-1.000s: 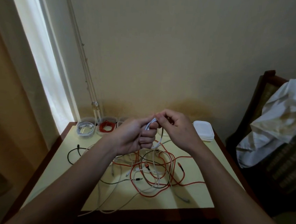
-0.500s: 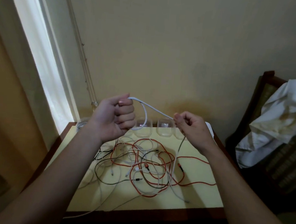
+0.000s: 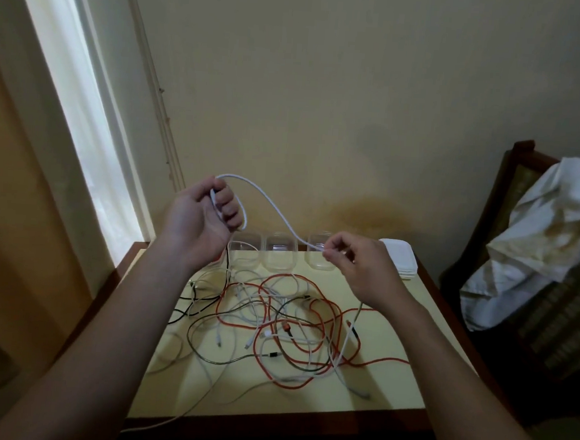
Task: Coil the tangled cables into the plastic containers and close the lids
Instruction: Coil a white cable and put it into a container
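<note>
We see the left hand [image 3: 201, 220] raised above the tangle [image 3: 288, 326] of red, white and dark cables, its fingers curled round a small loop of the white cable [image 3: 272, 205]; the right hand [image 3: 357, 262], lower and over the tangle's far right edge, pinches the same cable between thumb and forefinger, the other fingers loosely bent; below that hand the cable drops into the tangle; behind the tangle three clear containers [image 3: 279, 257] stand in a row; right of them sits a stack of white lids [image 3: 399, 261]; the tangle lies on the yellow table [image 3: 390, 381].
</note>
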A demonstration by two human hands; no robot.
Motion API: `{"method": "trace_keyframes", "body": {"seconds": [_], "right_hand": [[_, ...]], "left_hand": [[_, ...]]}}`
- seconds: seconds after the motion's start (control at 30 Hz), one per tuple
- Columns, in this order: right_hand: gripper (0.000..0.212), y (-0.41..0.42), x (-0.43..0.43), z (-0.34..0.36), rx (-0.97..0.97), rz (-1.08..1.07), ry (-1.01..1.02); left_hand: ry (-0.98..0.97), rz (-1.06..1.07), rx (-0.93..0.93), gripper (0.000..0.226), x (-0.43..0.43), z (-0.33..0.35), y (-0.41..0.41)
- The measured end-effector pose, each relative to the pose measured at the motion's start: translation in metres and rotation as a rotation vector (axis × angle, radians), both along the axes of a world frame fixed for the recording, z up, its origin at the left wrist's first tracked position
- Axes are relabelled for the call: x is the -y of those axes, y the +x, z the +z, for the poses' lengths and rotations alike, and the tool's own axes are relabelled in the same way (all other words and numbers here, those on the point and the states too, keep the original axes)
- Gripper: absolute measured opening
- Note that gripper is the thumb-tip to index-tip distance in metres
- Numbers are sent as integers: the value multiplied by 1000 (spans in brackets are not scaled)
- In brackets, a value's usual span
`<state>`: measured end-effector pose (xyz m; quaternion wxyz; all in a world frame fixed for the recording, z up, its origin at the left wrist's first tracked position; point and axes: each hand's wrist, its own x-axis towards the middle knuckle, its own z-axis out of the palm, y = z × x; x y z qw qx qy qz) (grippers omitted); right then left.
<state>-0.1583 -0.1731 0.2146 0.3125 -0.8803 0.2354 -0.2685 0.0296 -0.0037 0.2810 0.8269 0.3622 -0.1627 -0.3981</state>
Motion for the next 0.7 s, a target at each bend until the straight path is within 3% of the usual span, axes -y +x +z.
{"method": "trace_keyframes", "body": {"seconds": [0.2,0.3,0.4,0.5,0.53,0.6,0.7], "right_hand": [[13,12,-22,11,-238,150,-180],[22,13,-33,18,-267,275,-198],[27,12,-41,26,-265,376,-165],[26,8,-44,35,-151,394,-34],[24,7,-43,38,-85,376,9],[21,7,-41,44,57,311,40],[22,12,-38,46,193,240,92]], "left_hand": [[171,254,444,33,14,-9,-11],[275,222,662,34,16,-19,-20],[478,216,1080,39,10,-28,-27],[621,63,1342,44,4,-31,-29],[647,-39,1311,44,2,-33,-30],[609,-276,1071,43,1,-36,-37],[377,-510,434,32,2,-35,-48]]}}
